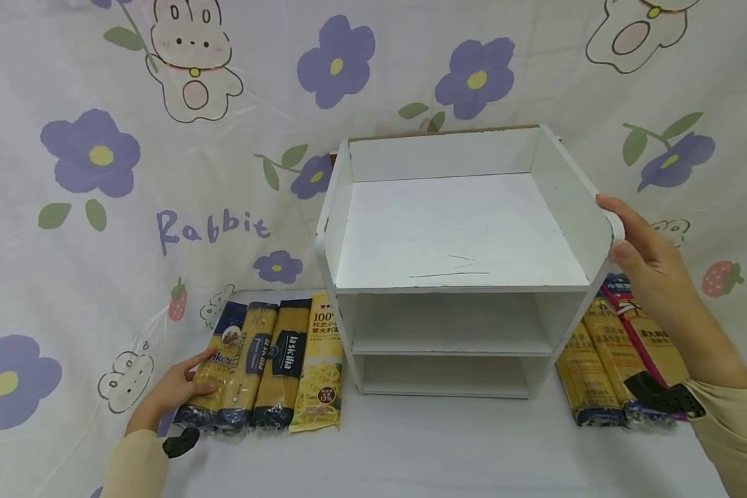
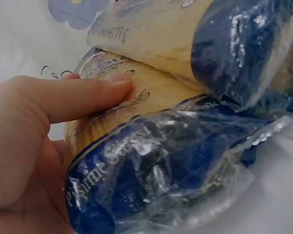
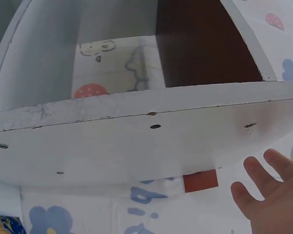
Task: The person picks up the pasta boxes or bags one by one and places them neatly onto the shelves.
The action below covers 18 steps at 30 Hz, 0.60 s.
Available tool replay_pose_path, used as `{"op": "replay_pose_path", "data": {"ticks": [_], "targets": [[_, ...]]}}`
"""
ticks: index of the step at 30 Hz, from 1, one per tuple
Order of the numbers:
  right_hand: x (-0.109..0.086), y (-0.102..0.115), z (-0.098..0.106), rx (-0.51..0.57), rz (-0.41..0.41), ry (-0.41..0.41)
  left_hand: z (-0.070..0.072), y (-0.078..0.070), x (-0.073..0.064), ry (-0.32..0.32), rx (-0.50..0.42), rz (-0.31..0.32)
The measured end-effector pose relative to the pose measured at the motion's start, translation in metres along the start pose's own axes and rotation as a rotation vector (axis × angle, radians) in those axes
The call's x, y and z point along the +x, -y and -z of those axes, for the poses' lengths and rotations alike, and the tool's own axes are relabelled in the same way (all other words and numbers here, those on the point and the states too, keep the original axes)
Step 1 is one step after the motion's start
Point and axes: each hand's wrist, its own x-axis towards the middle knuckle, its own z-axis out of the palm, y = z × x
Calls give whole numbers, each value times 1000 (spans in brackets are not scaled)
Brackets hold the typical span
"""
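Left of the white shelf [image 1: 460, 235], the left hand [image 1: 173, 389] has a snug grip round a pasta packet [image 1: 224, 360]; the right hand [image 1: 656, 273], loosely spread, touches the shelf's right edge!

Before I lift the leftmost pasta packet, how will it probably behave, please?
The leftmost pasta packet is probably stiff lengthwise, as straight strands show through. Its glossy plastic may slip in the left hand. The crinkled end would likely fold.
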Motion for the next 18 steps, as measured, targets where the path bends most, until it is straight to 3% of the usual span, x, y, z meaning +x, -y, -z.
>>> {"op": "replay_pose_path", "data": {"ticks": [5, 13, 18], "targets": [[0, -1, 0, 3, 3, 5, 0, 0, -1, 13, -4, -9], [0, -2, 0, -13, -3, -2, 4, 9, 8, 31, 123, -34], [1, -2, 0, 12, 22, 7, 4, 5, 6, 39, 111, -14]]}}
